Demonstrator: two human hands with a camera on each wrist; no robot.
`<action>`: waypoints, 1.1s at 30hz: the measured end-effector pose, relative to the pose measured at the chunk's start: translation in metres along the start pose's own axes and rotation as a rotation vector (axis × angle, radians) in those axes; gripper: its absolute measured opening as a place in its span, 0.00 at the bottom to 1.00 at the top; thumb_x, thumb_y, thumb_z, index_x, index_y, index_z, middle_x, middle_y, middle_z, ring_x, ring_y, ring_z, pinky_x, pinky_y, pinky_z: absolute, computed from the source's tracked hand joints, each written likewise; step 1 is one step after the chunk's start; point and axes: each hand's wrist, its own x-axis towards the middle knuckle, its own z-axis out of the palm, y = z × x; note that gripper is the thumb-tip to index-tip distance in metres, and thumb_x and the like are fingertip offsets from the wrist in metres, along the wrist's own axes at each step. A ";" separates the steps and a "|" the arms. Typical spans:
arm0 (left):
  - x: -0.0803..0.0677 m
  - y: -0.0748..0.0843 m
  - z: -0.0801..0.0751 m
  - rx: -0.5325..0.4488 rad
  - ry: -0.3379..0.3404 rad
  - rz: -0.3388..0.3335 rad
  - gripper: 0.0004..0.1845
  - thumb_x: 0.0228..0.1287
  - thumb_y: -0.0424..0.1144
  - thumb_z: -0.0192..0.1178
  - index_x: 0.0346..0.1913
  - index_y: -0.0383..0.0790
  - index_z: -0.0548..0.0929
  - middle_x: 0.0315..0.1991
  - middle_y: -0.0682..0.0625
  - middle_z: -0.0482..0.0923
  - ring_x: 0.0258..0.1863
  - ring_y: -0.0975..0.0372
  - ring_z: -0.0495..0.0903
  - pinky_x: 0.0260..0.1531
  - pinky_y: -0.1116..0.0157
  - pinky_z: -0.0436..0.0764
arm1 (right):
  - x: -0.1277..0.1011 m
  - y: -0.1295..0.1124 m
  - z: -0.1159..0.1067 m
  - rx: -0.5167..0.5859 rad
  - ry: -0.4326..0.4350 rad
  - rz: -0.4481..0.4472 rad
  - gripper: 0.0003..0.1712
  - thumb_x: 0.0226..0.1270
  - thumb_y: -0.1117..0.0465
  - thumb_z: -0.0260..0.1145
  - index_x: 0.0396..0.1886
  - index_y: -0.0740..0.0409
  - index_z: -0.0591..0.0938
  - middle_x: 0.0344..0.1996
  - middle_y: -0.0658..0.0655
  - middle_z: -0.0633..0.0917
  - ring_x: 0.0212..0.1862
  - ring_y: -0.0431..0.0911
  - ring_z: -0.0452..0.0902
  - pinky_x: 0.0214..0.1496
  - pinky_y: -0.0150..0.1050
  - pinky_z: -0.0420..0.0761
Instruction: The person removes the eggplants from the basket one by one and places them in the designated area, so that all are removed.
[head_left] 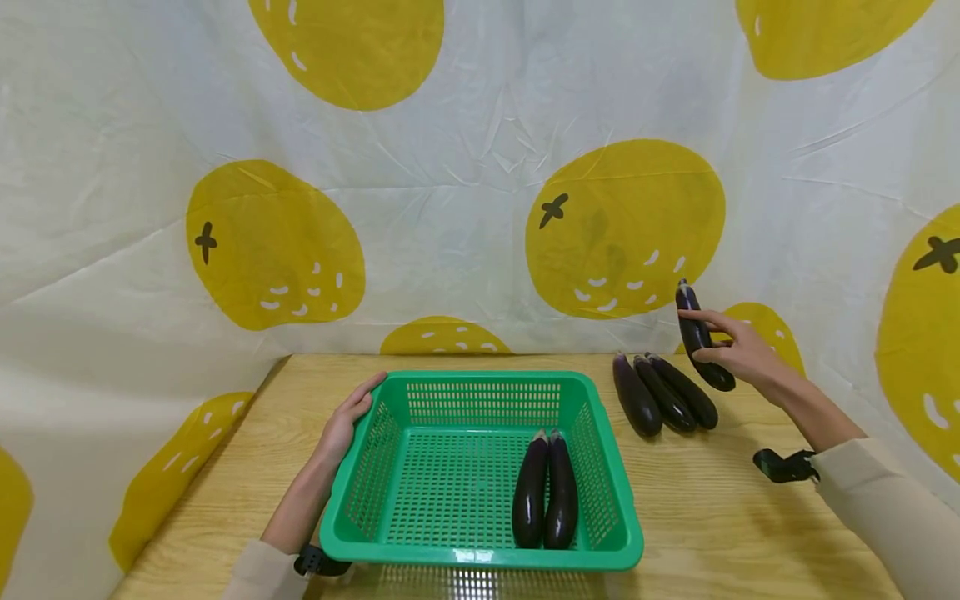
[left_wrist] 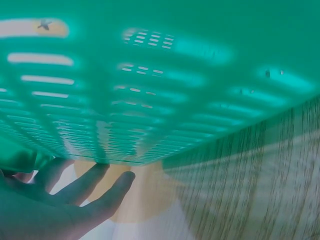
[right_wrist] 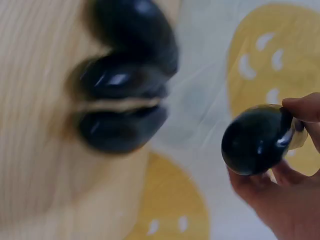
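Note:
My right hand (head_left: 738,346) pinches a dark purple eggplant (head_left: 693,329) between thumb and fingers, holding it raised and tilted, stem end up. In the right wrist view the same eggplant (right_wrist: 257,140) shows its rounded end towards the camera. Just left of this hand, three eggplants (head_left: 671,400) lie side by side on the table. Two more eggplants (head_left: 530,496) rest next to each other inside a green plastic basket (head_left: 480,560), on its right side. My left hand (head_left: 341,425) rests against the basket's left rim near the far corner. Its fingers (left_wrist: 117,192) look extended and spread along the outer wall.
The basket stands on a light wooden table (head_left: 300,392). Behind and beside the table hangs a white cloth (head_left: 442,250) printed with large yellow fruit shapes. Each wrist wears a black strap (head_left: 786,465).

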 end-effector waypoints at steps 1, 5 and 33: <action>0.000 0.000 0.000 -0.002 0.002 -0.003 0.27 0.88 0.44 0.33 0.83 0.47 0.57 0.83 0.49 0.53 0.62 0.75 0.69 0.57 0.77 0.68 | 0.000 0.007 -0.002 -0.009 -0.006 0.007 0.42 0.76 0.64 0.61 0.83 0.59 0.55 0.79 0.78 0.50 0.73 0.81 0.53 0.62 0.78 0.65; -0.001 0.000 0.000 -0.011 0.000 -0.005 0.27 0.88 0.45 0.33 0.83 0.48 0.57 0.84 0.49 0.53 0.63 0.75 0.68 0.58 0.78 0.68 | 0.000 0.033 -0.007 -0.041 -0.014 0.037 0.39 0.75 0.66 0.61 0.82 0.64 0.58 0.77 0.82 0.52 0.73 0.81 0.50 0.63 0.78 0.64; 0.008 0.007 0.004 0.012 0.010 0.018 0.27 0.87 0.45 0.35 0.83 0.45 0.59 0.83 0.48 0.54 0.63 0.74 0.66 0.58 0.78 0.66 | 0.002 0.104 0.008 -0.132 -0.095 0.183 0.35 0.79 0.64 0.54 0.73 0.86 0.55 0.70 0.90 0.56 0.68 0.83 0.56 0.65 0.74 0.66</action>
